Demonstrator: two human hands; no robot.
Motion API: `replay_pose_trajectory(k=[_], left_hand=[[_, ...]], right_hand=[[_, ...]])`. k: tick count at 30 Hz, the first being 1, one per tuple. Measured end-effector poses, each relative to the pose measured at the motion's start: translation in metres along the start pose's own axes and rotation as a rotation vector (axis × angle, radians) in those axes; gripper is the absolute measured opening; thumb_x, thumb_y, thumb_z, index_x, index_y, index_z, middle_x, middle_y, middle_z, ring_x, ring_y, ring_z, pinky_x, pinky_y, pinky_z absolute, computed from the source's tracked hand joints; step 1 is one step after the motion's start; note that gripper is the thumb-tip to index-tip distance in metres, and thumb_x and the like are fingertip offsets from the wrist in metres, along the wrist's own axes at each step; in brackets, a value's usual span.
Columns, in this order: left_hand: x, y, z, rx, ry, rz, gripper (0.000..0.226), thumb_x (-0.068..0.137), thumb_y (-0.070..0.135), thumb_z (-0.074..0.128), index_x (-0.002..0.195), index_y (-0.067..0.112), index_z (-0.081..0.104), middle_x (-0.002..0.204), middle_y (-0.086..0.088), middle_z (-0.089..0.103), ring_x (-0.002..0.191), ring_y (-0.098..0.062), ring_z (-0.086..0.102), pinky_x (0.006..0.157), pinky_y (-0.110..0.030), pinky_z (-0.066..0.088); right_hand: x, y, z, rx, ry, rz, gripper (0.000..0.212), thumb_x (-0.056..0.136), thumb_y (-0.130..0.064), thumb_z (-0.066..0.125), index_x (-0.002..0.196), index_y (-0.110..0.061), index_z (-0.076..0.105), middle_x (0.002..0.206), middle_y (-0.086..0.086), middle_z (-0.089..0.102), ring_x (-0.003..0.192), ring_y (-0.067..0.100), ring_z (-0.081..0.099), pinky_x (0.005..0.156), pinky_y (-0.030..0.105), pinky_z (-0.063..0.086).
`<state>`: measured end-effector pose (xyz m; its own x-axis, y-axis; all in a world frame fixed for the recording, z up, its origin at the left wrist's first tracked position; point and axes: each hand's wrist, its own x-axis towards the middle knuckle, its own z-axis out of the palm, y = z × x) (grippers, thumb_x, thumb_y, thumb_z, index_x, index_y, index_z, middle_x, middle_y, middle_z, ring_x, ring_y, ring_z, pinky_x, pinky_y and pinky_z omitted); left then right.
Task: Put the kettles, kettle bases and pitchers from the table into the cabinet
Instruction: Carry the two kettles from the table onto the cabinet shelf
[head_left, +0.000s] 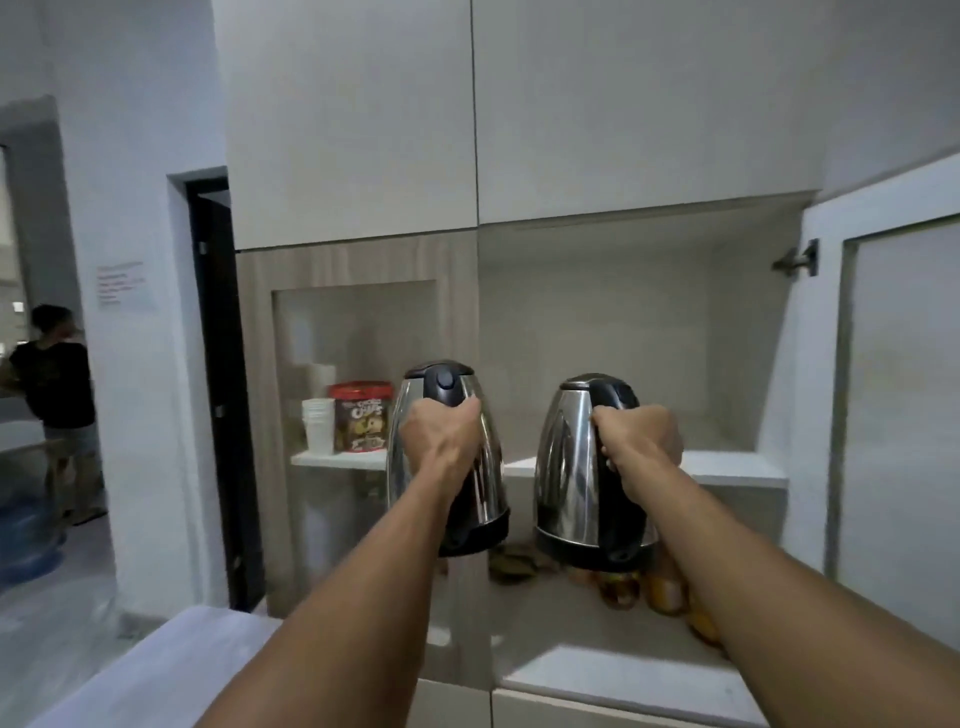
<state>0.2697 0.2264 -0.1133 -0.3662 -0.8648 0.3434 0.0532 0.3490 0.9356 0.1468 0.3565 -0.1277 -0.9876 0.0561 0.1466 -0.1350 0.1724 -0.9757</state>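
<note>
Left of the cabinet opening, behind a glass door, we note one stack of white cups (318, 423) and one red snack tub (360, 417) on the shelf (737, 466). Our left hand (441, 434) has its grip clamped on the black handle of the left kettle (448, 457); our right hand (641, 436) is likewise clamped on the handle of the right kettle (582, 470). Count: two steel kettles, both in the air in front of the shelf, neither resting on it. We judge they are carried by the handles, upright, so both can be set down together on the bare right part of the shelf. The cabinet door (893, 374) at right stands open. No kettle bases or pitchers in view.
</note>
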Motion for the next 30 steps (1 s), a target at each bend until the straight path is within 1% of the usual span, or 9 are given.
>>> replay_pose_trajectory(k=[2,5,9,12,14,17,21,26,30], left_hand=[[0.011,0.007,0.049,-0.032,-0.057,0.022,0.022,0.074,0.03,0.064,0.07,0.009,0.069,0.067,-0.007,0.066,0.062,-0.025,0.063,0.06,-0.03,0.051],[0.032,0.016,0.122,-0.116,-0.112,0.022,0.026,0.062,0.033,0.061,0.066,0.008,0.069,0.066,-0.011,0.071,0.065,-0.03,0.071,0.061,-0.037,0.061],[0.067,0.023,0.209,-0.169,-0.16,0.014,0.026,0.062,0.029,0.058,0.067,0.006,0.07,0.065,-0.011,0.071,0.064,-0.031,0.071,0.062,-0.041,0.062],[0.097,0.022,0.262,-0.16,-0.175,0.026,0.029,0.06,0.033,0.057,0.066,0.008,0.071,0.066,-0.012,0.073,0.064,-0.03,0.072,0.062,-0.036,0.061],[0.117,0.017,0.292,-0.157,-0.193,0.018,0.026,0.063,0.031,0.058,0.066,0.008,0.07,0.065,-0.011,0.072,0.062,-0.03,0.072,0.06,-0.036,0.06],[0.151,0.006,0.333,-0.163,-0.218,0.019,0.019,0.072,0.024,0.06,0.064,0.008,0.067,0.06,-0.009,0.069,0.054,-0.027,0.067,0.057,-0.034,0.059],[0.203,-0.021,0.383,-0.146,-0.216,0.028,0.022,0.078,0.026,0.062,0.072,0.007,0.069,0.063,-0.008,0.07,0.053,-0.024,0.066,0.051,-0.027,0.053],[0.257,-0.05,0.431,-0.114,-0.243,0.009,0.026,0.079,0.03,0.065,0.063,0.011,0.061,0.07,-0.011,0.07,0.061,-0.028,0.069,0.051,-0.026,0.049],[0.279,-0.072,0.453,-0.071,-0.285,-0.025,0.029,0.078,0.03,0.063,0.075,0.001,0.069,0.073,-0.014,0.071,0.055,-0.025,0.064,0.046,-0.022,0.043]], right_hand=[[0.043,0.003,-0.014,0.016,0.068,-0.02,0.037,0.059,-0.031,0.06,0.083,-0.005,0.073,0.078,0.012,0.075,0.077,0.036,0.074,0.072,0.044,0.063],[0.11,0.009,-0.029,0.03,0.17,-0.032,0.037,0.06,-0.031,0.06,0.086,-0.008,0.073,0.077,0.011,0.075,0.075,0.035,0.073,0.074,0.044,0.063],[0.191,0.01,-0.036,0.0,0.246,-0.045,0.034,0.069,-0.029,0.064,0.094,-0.009,0.072,0.087,0.012,0.075,0.083,0.037,0.072,0.079,0.046,0.061],[0.247,0.01,-0.029,0.024,0.292,-0.04,0.036,0.068,-0.029,0.064,0.097,-0.009,0.071,0.09,0.013,0.075,0.086,0.037,0.071,0.079,0.046,0.061],[0.277,0.013,-0.021,0.043,0.305,-0.027,0.038,0.067,-0.029,0.063,0.098,-0.008,0.071,0.089,0.011,0.075,0.087,0.037,0.071,0.08,0.044,0.06],[0.32,0.017,-0.005,0.04,0.323,-0.02,0.035,0.073,-0.028,0.065,0.1,-0.007,0.071,0.094,0.012,0.072,0.094,0.036,0.069,0.077,0.034,0.053],[0.374,0.031,0.033,0.049,0.329,-0.017,0.042,0.066,-0.033,0.064,0.099,-0.009,0.073,0.095,0.014,0.075,0.091,0.036,0.071,0.084,0.041,0.059],[0.443,0.048,0.074,0.05,0.35,0.009,0.042,0.054,-0.039,0.063,0.082,-0.008,0.075,0.082,0.015,0.076,0.079,0.037,0.074,0.076,0.048,0.063],[0.492,0.066,0.095,0.011,0.347,0.027,0.045,0.05,-0.04,0.063,0.08,-0.008,0.074,0.08,0.015,0.076,0.077,0.037,0.075,0.074,0.048,0.063]])
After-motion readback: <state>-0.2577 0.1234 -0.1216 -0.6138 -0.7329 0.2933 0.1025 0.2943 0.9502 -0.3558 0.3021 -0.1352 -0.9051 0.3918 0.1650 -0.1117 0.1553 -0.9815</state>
